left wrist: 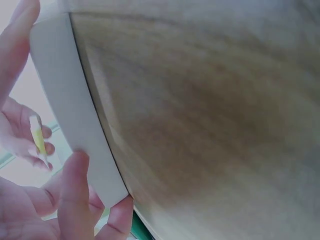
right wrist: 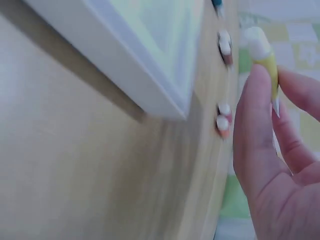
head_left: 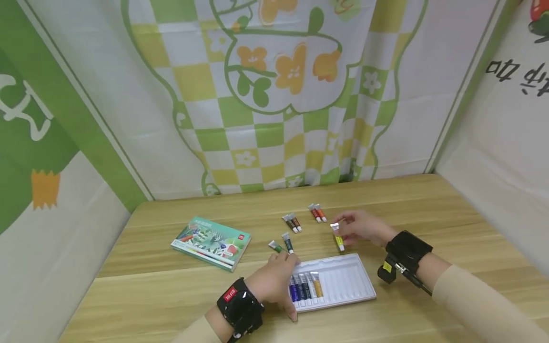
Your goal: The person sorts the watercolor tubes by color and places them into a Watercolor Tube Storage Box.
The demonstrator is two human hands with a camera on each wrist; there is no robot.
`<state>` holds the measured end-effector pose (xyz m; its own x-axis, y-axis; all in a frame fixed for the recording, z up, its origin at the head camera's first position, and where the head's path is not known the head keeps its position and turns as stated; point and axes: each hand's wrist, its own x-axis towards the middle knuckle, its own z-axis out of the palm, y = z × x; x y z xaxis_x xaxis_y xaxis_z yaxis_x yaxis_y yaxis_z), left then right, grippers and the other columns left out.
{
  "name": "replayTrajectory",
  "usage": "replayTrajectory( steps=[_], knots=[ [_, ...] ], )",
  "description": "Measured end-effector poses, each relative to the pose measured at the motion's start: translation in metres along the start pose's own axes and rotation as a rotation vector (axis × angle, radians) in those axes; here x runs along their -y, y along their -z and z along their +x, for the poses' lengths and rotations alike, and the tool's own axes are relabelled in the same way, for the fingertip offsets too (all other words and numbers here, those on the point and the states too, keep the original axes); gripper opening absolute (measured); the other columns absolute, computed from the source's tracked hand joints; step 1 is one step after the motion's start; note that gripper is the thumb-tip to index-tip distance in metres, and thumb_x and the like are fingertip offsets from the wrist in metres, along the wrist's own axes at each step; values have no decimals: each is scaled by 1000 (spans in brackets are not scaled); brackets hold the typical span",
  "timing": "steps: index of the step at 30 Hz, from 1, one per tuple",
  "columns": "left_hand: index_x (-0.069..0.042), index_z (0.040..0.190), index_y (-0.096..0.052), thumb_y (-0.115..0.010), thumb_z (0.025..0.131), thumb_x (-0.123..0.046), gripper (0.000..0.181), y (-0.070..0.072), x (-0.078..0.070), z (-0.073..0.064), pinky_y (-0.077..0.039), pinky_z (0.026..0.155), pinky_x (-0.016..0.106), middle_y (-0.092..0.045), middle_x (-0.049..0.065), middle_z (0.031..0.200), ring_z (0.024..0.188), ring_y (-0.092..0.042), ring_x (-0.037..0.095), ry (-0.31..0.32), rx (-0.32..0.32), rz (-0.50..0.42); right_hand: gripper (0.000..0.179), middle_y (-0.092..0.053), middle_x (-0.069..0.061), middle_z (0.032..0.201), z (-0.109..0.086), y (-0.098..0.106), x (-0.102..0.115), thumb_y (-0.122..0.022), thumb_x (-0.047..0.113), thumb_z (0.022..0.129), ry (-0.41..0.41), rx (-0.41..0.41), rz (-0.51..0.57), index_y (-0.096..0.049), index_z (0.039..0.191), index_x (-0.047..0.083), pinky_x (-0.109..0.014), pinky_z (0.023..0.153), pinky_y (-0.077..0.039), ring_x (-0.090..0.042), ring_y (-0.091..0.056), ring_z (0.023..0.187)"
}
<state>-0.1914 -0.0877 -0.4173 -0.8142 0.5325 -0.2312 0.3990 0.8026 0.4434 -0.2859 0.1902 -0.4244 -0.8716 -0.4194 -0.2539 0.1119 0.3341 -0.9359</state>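
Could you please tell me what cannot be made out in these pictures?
Head view: near end of the lighter green tube, hidden by the left hand.
Head view: print on the yellow tube, too small.
Left wrist view: inside of the white tray, hidden by its own side.

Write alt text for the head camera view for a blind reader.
A person's right hand pinches a yellow tube over a wooden table while the left hand grips a white tray holding a row of tubes. Beyond the tray lie loose tubes; a green illustrated box sits at left.
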Motion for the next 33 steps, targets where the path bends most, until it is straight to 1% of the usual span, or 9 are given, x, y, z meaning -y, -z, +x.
replayTrajectory(
  steps=[6, 11, 14, 16, 20, 23, 27, 30, 33],
  knots=[
    [-4, 138, -51, -105, 41, -31, 114, -1, 1, 2, -47, 105, 49, -51, 17, 134, 124, -46, 35, 4, -3, 10, 37, -64, -9, 91, -22, -26, 0, -69, 1, 93, 19, 81, 15, -54, 124, -11, -32, 71, -61, -18, -65, 78],
    [-5, 138, -52, -105, 41, -32, 114, -1, 1, 3, -49, 103, 48, -52, 15, 131, 120, -47, 32, 16, 6, 15, 31, -62, -10, 96, -37, -51, 1, -70, 0, 91, 18, 121, -7, -59, 119, -6, -35, 73, -62, -19, -66, 81],
    [-6, 139, -51, -105, 42, -32, 114, -3, 1, 4, -49, 102, 48, -52, 14, 131, 119, -47, 30, 30, 18, 12, 26, -59, -10, 98, -43, -63, 2, -73, -1, 88, 28, 125, -41, -63, 112, -4, -37, 75, -62, -20, -64, 84],
    [-6, 140, -51, -105, 43, -33, 114, -3, 1, 4, -49, 102, 47, -52, 14, 131, 119, -47, 30, 38, 22, 9, 25, -59, -11, 97, -45, -69, 0, -74, -3, 87, 39, 118, -61, -64, 110, -3, -37, 73, -62, -20, -64, 81],
    [-6, 140, -51, -105, 43, -33, 114, -3, 1, 4, -49, 102, 47, -52, 14, 132, 118, -47, 29, 41, 21, 11, 24, -61, -9, 92, -45, -75, -4, -75, -4, 85, 71, 98, -102, -64, 107, -4, -35, 67, -61, -18, -65, 74],
    [-6, 139, -51, -105, 42, -32, 114, -2, 0, 4, -49, 102, 47, -52, 15, 132, 118, -47, 30, 38, 20, 12, 22, -63, -8, 91, -46, -77, -5, -76, -4, 84, 103, 90, -136, -65, 103, -4, -33, 65, -61, -17, -66, 71],
    [-6, 140, -51, -105, 42, -32, 114, -1, 0, 3, -49, 102, 48, -51, 15, 133, 118, -47, 30, 39, 24, 12, 21, -66, -5, 95, -47, -79, -4, -80, 1, 82, 157, 60, -264, -69, 100, 0, -30, 63, -59, -15, -65, 70],
    [-6, 141, -50, -105, 43, -32, 115, -2, 1, 4, -49, 103, 48, -51, 15, 134, 119, -46, 30, 41, 29, 13, 23, -66, -1, 98, -47, -80, -2, -84, 5, 80, 198, 30, -401, -73, 99, 6, -28, 69, -55, -14, -61, 79],
    [-6, 142, -50, -104, 43, -33, 116, -2, 0, 5, -48, 104, 49, -51, 15, 136, 121, -47, 31, 43, 35, 16, 28, -64, 2, 95, -48, -79, -2, -86, 6, 78, 243, 40, -473, -74, 103, 6, -27, 70, -52, -11, -56, 83]
  ],
)
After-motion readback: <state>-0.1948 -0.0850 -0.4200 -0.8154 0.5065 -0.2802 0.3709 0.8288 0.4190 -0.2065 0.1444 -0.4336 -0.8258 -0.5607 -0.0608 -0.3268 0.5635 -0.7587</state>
